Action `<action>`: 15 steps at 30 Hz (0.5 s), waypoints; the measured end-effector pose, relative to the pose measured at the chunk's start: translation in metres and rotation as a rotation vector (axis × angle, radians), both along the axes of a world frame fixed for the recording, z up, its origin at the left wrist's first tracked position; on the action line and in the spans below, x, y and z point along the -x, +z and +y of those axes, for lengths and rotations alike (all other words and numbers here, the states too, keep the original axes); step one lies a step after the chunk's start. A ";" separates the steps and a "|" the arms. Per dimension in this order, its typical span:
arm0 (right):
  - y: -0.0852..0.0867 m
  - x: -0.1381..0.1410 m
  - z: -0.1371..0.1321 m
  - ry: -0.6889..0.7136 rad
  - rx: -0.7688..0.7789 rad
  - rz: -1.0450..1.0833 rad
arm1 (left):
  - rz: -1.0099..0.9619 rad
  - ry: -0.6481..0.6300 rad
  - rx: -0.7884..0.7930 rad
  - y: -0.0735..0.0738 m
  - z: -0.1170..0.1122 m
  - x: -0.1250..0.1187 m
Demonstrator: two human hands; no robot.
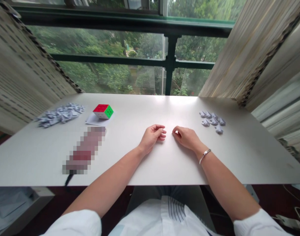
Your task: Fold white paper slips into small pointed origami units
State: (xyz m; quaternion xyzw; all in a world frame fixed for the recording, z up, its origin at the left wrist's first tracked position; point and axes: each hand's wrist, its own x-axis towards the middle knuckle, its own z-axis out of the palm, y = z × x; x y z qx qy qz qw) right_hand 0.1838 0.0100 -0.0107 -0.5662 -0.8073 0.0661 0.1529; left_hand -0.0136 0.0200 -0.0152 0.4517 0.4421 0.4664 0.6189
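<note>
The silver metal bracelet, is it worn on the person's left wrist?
No, the silver metal bracelet circles the wrist of the right hand, and the wrist of the left hand is bare.

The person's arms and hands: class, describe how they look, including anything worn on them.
The left hand and right hand are both ungloved. White sleeves end around the elbows. A narrow, silver-coloured bracelet circles the right wrist, while nothing shows on the left one. No cables or printed markings are visible on either arm.
</note>
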 end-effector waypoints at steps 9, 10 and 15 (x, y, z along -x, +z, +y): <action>0.000 -0.003 0.004 -0.006 0.020 0.037 | 0.064 0.062 -0.080 0.027 -0.007 0.006; 0.000 -0.003 0.003 -0.005 0.021 0.038 | 0.051 0.084 -0.109 0.037 -0.009 0.011; 0.000 -0.003 0.003 -0.012 0.029 0.039 | 0.171 0.372 -0.361 0.088 -0.004 0.076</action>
